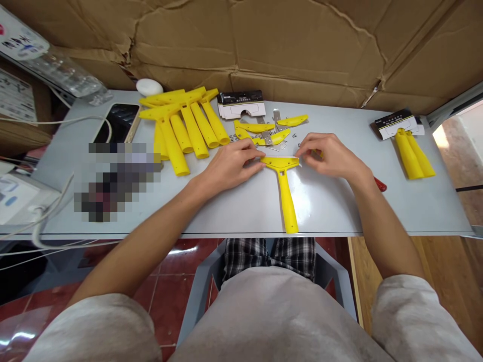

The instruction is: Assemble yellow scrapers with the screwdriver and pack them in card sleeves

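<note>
Two fingertips of the left hand [237,163] pinched the left end of the yellow scraper [288,203] by the near table edge [249,229], while the right hand [332,156], fingers narrowly bent, grip unclear, partly hid a yellow bit [319,153], and a pixelated patch [116,181] masked something left.

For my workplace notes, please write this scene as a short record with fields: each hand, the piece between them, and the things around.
Left hand: fingertips at the scraper's left end
Right hand: fingertips at its right end; firmness of grip unclear
Middle piece: yellow scraper on the table, handle toward the person
Beyond hands: loose yellow parts, metal pieces, small screws
Left side: pile of yellow handles
Far right: two yellow handles with black-and-white packaging
</note>
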`<state>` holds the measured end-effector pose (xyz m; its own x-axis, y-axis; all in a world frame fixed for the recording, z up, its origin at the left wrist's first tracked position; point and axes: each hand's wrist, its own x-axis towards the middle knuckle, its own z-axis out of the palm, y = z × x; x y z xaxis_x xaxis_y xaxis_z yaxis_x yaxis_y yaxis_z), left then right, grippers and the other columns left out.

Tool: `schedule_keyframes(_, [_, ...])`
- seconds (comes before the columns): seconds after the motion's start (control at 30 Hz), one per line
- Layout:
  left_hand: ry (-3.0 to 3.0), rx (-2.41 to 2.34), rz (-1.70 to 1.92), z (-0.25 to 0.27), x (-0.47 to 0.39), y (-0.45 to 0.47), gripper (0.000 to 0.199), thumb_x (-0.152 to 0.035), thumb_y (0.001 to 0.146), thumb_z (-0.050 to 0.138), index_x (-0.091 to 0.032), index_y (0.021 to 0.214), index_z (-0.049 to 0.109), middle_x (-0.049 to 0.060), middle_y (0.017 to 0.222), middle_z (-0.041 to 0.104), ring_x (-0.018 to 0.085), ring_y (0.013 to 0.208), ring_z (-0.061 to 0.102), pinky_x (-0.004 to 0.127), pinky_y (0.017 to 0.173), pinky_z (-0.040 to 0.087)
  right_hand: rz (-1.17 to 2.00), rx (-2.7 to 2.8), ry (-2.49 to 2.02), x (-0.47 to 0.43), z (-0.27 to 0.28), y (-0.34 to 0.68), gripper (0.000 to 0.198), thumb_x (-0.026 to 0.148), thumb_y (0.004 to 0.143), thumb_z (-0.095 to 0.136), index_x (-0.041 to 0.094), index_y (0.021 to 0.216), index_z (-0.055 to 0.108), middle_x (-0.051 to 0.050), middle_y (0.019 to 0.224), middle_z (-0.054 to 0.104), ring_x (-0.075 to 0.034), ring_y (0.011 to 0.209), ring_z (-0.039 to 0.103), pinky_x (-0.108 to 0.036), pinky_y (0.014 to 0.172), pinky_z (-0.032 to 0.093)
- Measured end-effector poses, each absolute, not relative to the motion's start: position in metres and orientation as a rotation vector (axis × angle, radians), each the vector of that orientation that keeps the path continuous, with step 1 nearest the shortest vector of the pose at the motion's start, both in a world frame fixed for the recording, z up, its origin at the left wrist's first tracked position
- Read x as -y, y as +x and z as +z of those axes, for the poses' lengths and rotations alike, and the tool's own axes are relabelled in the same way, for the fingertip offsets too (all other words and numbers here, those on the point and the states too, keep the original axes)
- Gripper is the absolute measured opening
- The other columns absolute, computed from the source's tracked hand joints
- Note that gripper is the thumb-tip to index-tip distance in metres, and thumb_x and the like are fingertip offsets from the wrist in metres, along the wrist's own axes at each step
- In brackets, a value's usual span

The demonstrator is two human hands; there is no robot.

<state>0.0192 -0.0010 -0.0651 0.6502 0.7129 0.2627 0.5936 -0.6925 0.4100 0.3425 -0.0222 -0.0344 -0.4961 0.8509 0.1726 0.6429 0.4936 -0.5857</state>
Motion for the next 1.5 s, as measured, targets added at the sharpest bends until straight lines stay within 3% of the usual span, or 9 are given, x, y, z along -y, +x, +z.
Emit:
schedule_keyframes(0.13, [2.585,-1.018,0.59,-0.067,0.001,0.019,0.038,-0.042,0.104,0.069,-0.017,0.129,0.084,0.01,0.111,0.073,0.025,0.095,0.071,0.04,0.087,0.055,0.616,2.338,-1.158,0.022,-0.038,0.339,0.029,0.036,0.088,0.082,0.022,0.113,0.086,-0.009,0.118,0.075,-0.023,0.102,0.071,-0.038,0.095,0.054])
schedule_keyframes(0.33, [2.575,-1.004,0.594,-0.07,-0.001,0.018,0.032,-0.037,0.106,0.068,-0.021,0.125,0.086,0.009,0.11,0.074,0.024,0.095,0.072,0.039,0.087,0.056,0.582,2.401,-1.12,0.02,-0.051,0.335,0.028,0.037,0.091,0.083,0.026,0.116,0.086,-0.01,0.129,0.072,-0.028,0.119,0.07,-0.047,0.109,0.053])
schedule_keyframes(0.63, [2.592,-0.973,0.632,-0.072,-0.001,0.018,0.027,-0.032,0.107,0.067,-0.021,0.118,0.089,0.009,0.106,0.076,0.023,0.092,0.073,0.037,0.083,0.055,0.572,2.445,-1.093,0.018,-0.054,0.335,0.019,0.037,0.099,0.075,0.028,0.11,0.088,-0.009,0.127,0.074,-0.025,0.114,0.069,-0.047,0.107,0.051])
schedule_keyframes(1.5, [2.578,-1.053,0.665,-0.066,-0.005,0.018,0.03,-0.036,0.105,0.064,-0.021,0.11,0.089,0.009,0.105,0.075,0.023,0.093,0.071,0.038,0.086,0.056,0.5,2.379,-1.078,0.021,-0.039,0.336,0.022,0.035,0.099,0.069,0.024,0.105,0.087,-0.01,0.122,0.077,-0.025,0.113,0.072,-0.045,0.105,0.056])
